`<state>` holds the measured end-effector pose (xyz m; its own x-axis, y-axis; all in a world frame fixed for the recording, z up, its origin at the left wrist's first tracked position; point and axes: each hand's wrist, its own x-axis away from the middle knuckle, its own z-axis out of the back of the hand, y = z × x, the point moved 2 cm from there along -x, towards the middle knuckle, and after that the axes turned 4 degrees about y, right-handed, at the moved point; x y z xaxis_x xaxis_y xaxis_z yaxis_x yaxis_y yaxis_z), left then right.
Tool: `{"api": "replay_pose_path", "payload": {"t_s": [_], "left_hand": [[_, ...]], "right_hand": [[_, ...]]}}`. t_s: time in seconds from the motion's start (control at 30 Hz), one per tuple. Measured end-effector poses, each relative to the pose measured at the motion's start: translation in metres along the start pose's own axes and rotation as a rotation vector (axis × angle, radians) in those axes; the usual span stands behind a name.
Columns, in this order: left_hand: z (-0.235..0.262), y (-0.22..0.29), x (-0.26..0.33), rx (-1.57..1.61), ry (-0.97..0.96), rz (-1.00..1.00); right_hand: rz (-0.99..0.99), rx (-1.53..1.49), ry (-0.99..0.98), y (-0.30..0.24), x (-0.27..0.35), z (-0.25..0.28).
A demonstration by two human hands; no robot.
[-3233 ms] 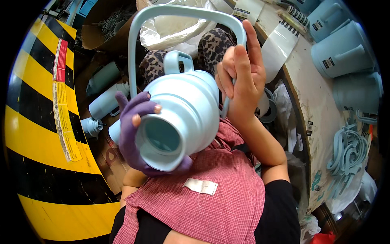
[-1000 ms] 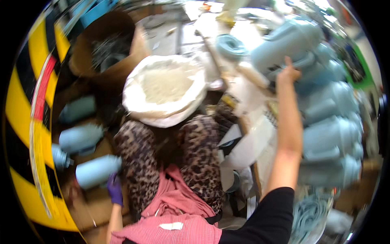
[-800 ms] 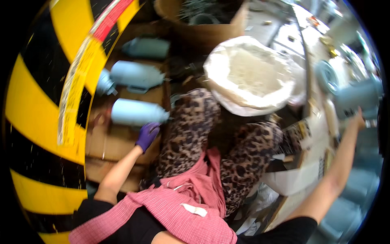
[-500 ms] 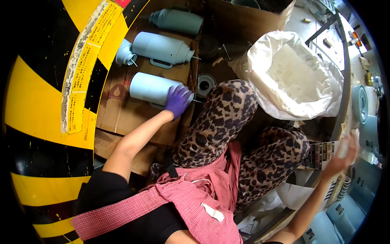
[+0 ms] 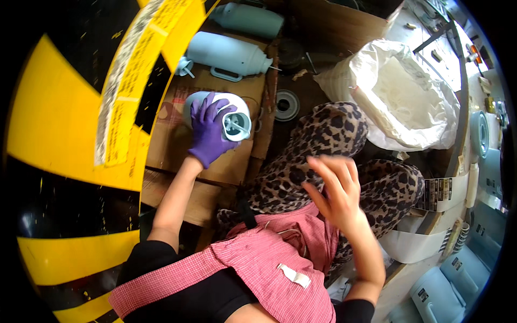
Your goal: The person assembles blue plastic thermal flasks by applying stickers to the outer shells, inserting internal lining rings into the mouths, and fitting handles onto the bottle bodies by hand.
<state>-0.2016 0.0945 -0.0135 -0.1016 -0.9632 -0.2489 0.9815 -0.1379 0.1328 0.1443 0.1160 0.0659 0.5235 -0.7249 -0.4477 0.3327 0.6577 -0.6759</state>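
One flask (image 5: 215, 116) is in hand: the left hand (image 5: 209, 132), in a purple glove, is spread over its pale blue body and closed around it near the open mouth, lifting or tipping it off the cardboard (image 5: 186, 140). To do this well, I judge the fingers should wrap further round the barrel rather than press on top, since the smooth rounded shell looks likely to roll or slip; keeping the mouth turned toward the person and the wrist straight would steady it as it comes up. The right hand (image 5: 336, 188) is bare, fingers loosely apart and grasping nothing, hanging above the leopard-print knees (image 5: 318, 145) to the right of the flask; it looks free to come across and support the far end.

The flask is a fat light-blue cylinder with a white rim, and inside the mouth a small cross-shaped fitting shows. It lies on the cardboard, next to the yellow-and-black floor marking (image 5: 70, 124). Two more flasks (image 5: 229, 54) lie beyond it, one with a handle, and a white sack (image 5: 409, 102) stands well off to its right
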Motion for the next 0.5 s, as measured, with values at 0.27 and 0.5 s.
{"api": "replay_pose_path", "payload": {"t_s": [0.27, 0.5], "left_hand": [[0.155, 0.076, -0.022, 0.624, -0.125, -0.492], [0.159, 0.118, -0.052, 0.759, -0.152, -0.775]], "right_hand": [[1.251, 0.232, 0.101, -0.066, -0.076, -0.043], [1.442, 0.156, -0.087, -0.078, -0.076, 0.001]]}}
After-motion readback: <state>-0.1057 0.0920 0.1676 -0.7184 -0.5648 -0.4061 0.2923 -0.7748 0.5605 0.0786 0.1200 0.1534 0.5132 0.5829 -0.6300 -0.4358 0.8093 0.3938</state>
